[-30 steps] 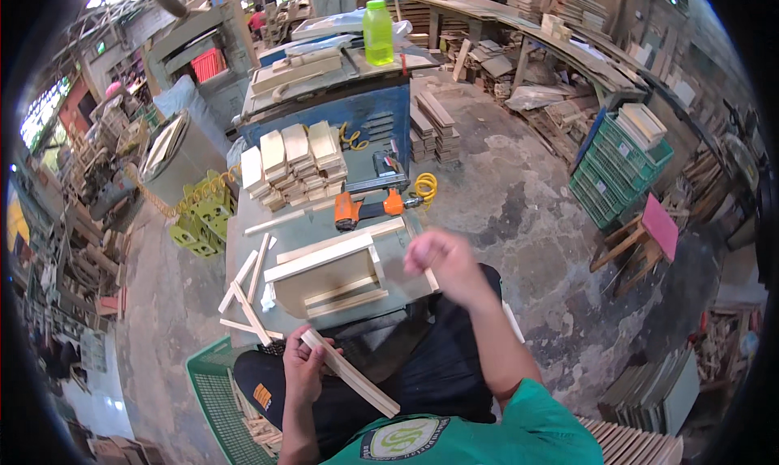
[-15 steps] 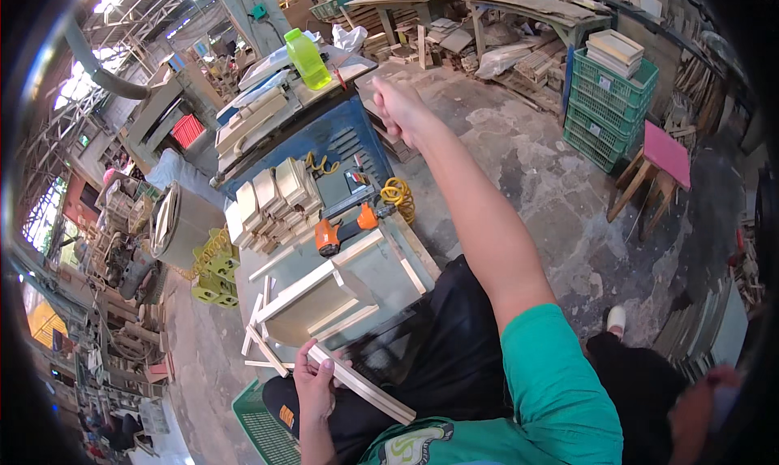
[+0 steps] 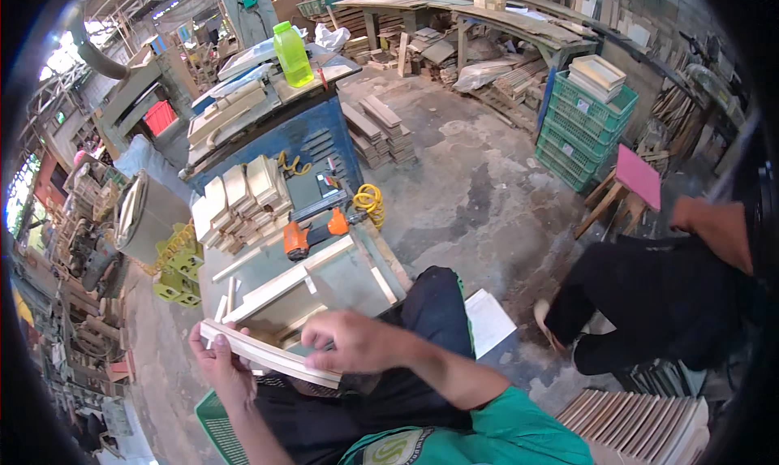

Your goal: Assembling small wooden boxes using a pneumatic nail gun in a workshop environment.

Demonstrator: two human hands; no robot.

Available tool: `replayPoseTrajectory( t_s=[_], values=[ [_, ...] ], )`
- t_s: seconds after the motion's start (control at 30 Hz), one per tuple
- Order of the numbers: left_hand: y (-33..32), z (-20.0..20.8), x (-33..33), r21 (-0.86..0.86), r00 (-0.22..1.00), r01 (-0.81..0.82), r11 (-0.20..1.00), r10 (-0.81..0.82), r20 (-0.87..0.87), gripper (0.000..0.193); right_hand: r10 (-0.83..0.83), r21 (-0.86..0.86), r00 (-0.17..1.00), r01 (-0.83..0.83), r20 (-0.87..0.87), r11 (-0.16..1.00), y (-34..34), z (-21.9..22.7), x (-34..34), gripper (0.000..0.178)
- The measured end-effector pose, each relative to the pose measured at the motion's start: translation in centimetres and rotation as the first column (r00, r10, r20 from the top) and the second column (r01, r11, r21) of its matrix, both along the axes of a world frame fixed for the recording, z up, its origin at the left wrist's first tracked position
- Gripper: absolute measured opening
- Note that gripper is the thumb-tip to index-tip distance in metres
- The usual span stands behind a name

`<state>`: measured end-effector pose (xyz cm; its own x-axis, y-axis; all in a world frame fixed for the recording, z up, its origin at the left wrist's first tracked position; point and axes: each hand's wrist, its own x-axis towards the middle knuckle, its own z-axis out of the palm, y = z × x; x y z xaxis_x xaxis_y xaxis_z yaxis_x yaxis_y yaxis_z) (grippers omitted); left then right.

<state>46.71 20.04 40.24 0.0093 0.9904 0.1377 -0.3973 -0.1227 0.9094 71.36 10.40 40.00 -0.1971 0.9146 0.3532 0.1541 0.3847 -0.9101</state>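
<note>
A drum [image 3: 156, 221] stands at the left, then a yellow-green rack [image 3: 178, 272] and, lower down, a green crate [image 3: 217, 428]. The left hand [image 3: 227, 374] grasps the left end of pale wooden strips [image 3: 276, 355], which slant down rightward above the lap. Beyond them, stacked blocks [image 3: 241, 195] and a wooden frame [image 3: 266, 294] lie on the bench [image 3: 345, 285], with an orange nail gun [image 3: 315, 234] farther right. The right hand [image 3: 353, 343], fingers curled, is at the strips' right part; whether it grips them, I cannot tell. A yellow hose [image 3: 367, 204] coils past the gun. Farther right come white paper [image 3: 489, 323], stacked crates [image 3: 584, 132], a pink-topped stool [image 3: 639, 177] and a dark-trousered person [image 3: 649, 307].
</note>
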Motion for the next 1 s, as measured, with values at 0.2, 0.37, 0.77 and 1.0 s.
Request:
replayPoseTrajectory(
  t_s=[0.2, 0.37, 0.77, 1.0],
  values=[
    [-1.2, -1.2, -1.3, 0.016, 0.993, 0.062, 0.998, -0.06, -0.105, 0.047, -0.021, -0.183, 0.999, 0.027, 0.031, 0.983, -2.6, -2.3, -3.6, 0.023],
    [-1.5, -1.4, 0.6, -0.066, 0.989, 0.093, 0.993, -0.1, -0.104, 0.052, -0.119, -0.363, 0.989, 0.141, 0.083, 0.921, -3.7, -2.7, -4.2, 0.022],
    [2.8, 0.1, 0.5, -0.003, 0.899, 0.431, 0.902, -0.43, -0.081, 0.047, -0.311, -0.215, 0.949, 0.314, 0.046, 0.925, -2.0, -2.8, -5.5, 0.022],
    [1.7, -2.2, -3.5, 0.15, 0.87, 0.446, 0.882, -0.467, 0.16, 0.064, -0.306, -0.075, 0.938, 0.321, 0.165, 0.944, -2.1, -3.0, -8.5, 0.023]
  ],
)
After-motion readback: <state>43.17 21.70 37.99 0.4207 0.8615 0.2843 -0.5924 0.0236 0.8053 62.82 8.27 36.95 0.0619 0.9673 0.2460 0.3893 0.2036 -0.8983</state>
